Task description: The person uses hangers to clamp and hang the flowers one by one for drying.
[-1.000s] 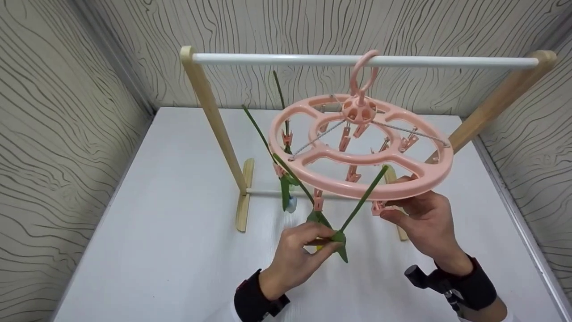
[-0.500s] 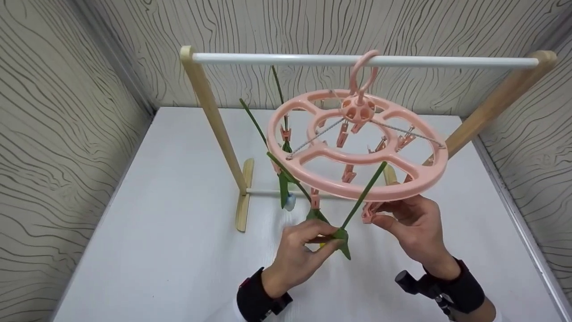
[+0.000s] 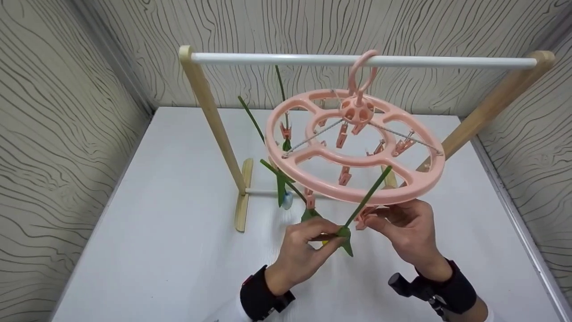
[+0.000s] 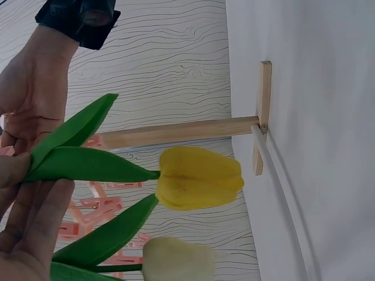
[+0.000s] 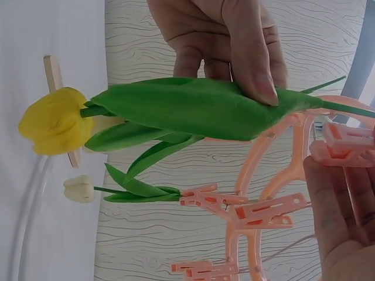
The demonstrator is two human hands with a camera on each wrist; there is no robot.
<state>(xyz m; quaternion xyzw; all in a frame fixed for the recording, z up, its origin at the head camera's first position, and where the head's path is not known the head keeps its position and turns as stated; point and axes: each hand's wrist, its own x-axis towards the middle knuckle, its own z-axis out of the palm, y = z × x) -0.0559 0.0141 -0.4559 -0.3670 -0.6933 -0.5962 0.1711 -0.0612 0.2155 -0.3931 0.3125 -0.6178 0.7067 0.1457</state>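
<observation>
In the head view my left hand [image 3: 301,250] pinches an artificial yellow tulip at its green leaves, the stem [image 3: 368,197] pointing up. The yellow bloom [image 4: 199,178] is plain in the left wrist view and points down. My right hand [image 3: 409,237] grips a pink clothespin [image 3: 363,219] under the near rim of a round pink clip hanger [image 3: 406,193]. Tulip and clothespin are close but apart; whether the clothespin's jaws are spread I cannot tell. Other tulips hang bloom-down from the left clips, among them a pale blue one [image 3: 287,200] and a whitish one [image 5: 78,189].
The hanger hooks over a white bar [image 3: 277,59] between wooden posts [image 3: 214,120]. The stand's feet [image 3: 241,210] rest on a white table [image 3: 156,259]. Several more pink clips [image 3: 342,135] dangle from the rings. Patterned panels [image 3: 250,27] enclose the back and sides.
My right hand has moved left and slightly down with the clothespin, bringing it nearer the tulip. The hanger has shifted a little left. My left hand has moved slightly right, still holding the tulip.
</observation>
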